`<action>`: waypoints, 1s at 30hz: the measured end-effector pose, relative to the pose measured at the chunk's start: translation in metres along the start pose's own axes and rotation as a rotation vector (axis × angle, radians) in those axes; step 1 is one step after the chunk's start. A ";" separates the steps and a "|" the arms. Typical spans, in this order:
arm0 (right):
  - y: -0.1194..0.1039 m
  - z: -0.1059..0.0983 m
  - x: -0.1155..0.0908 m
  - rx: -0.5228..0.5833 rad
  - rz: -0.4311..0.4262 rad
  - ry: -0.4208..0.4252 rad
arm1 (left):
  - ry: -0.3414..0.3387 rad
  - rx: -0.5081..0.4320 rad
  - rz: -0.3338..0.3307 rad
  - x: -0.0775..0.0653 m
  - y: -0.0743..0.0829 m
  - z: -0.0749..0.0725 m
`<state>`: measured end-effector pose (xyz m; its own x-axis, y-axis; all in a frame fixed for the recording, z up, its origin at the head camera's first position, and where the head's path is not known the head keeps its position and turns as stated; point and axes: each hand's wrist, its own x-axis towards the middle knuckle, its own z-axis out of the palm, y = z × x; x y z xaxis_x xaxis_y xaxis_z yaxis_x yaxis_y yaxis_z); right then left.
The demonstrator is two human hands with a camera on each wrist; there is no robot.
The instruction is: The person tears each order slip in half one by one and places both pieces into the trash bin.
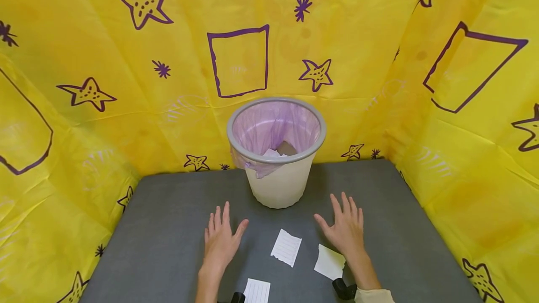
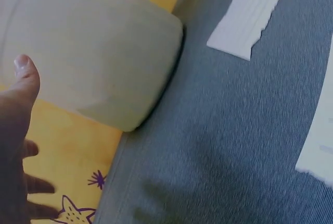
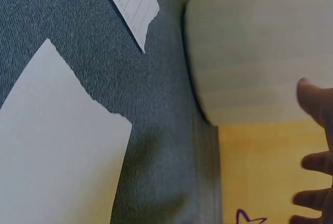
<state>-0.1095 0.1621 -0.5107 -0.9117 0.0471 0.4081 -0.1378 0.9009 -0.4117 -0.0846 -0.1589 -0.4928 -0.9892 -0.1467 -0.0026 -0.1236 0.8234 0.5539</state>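
Observation:
My left hand (image 1: 221, 242) hovers over the grey table with fingers spread and nothing in it. On the other side my right hand (image 1: 346, 228) is likewise spread, near a torn blank paper piece (image 1: 330, 262). Between the hands lies a torn lined paper piece (image 1: 287, 248). Another lined piece (image 1: 257, 291) sits at the bottom edge of the head view, beside my left wrist. Beyond both hands stands a cream trash can (image 1: 280, 186) with a grey rim and a purple liner bag (image 1: 269, 125). Crumpled white paper (image 1: 273, 153) and a brownish piece (image 1: 286, 148) lie inside.
The grey table (image 1: 168, 228) is enclosed at the back and both sides by yellow cloth (image 1: 181, 50) printed with purple stars and outlines. The trash can stands near the table's back edge. Dark straps of the wrist cameras (image 1: 344, 289) show at the wrists.

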 end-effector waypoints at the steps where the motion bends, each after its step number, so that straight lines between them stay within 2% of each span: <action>1: -0.001 0.000 0.000 0.004 -0.009 0.001 | 0.002 -0.045 0.011 0.000 0.002 0.001; 5: -0.008 0.002 -0.001 0.078 -0.005 -0.045 | 0.017 -0.160 0.054 -0.002 0.010 0.007; 11: -0.022 0.007 -0.008 0.228 0.051 -0.182 | 0.027 -0.171 0.105 -0.004 0.023 0.018; 21: -0.032 0.017 -0.012 0.231 0.036 -0.225 | 0.006 -0.162 0.129 -0.003 0.033 0.025; 30: -0.040 0.029 -0.019 0.249 -0.008 -0.311 | -0.061 -0.181 0.165 -0.011 0.046 0.048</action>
<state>-0.0976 0.1130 -0.5255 -0.9786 -0.1274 0.1616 -0.2005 0.7668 -0.6098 -0.0836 -0.0927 -0.5071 -0.9984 0.0197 0.0533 0.0511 0.7208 0.6913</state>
